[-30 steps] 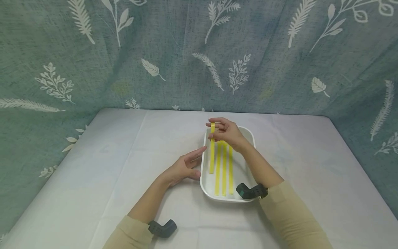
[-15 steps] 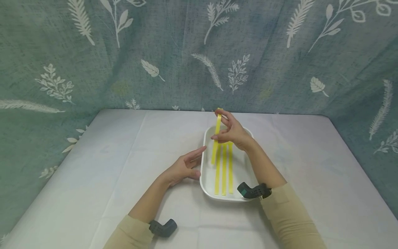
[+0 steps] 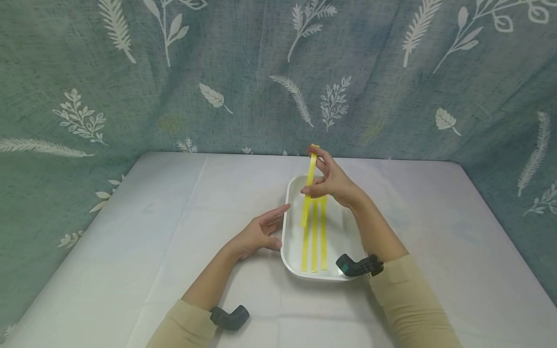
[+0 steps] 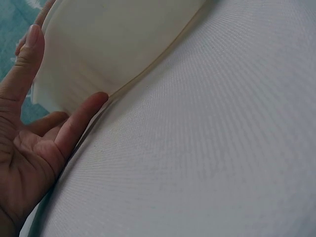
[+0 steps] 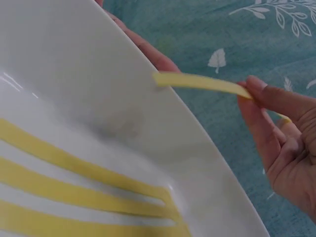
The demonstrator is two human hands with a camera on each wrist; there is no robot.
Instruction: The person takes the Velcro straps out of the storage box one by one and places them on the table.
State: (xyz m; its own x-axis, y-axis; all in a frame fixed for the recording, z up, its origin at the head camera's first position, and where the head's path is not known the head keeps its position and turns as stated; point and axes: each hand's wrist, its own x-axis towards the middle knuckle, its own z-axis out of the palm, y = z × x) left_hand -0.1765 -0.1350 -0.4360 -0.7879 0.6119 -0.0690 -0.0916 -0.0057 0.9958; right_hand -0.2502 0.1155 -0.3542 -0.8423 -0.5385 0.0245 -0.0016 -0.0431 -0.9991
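My right hand [image 3: 337, 184] pinches a thin yellow strip [image 3: 306, 208] between thumb and finger above the far end of a white tray [image 3: 344, 232]. The strip's top end rises past the fingertips and its lower end hangs over the tray. In the right wrist view, the free end of this strip reaches across the tray's rim. On the tray's floor lie 3 long yellow strips [image 3: 315, 241] side by side, meeting a short yellow crosspiece at their far end. My left hand [image 3: 256, 236] rests its extended fingers and thumb against the tray's left wall, also visible in the left wrist view.
A white cloth [image 3: 209, 193] covers the table under the tray. Behind it hangs a green-blue curtain [image 3: 243, 87] with white leaf prints. Dark wrist cameras [image 3: 229, 318] sit on both forearms, the right one overlapping the tray's near right corner.
The right hand has moved right and slightly away, lifting the pinched strip from the tray's left side to above the lying strips. The left hand and tray have stayed in place.
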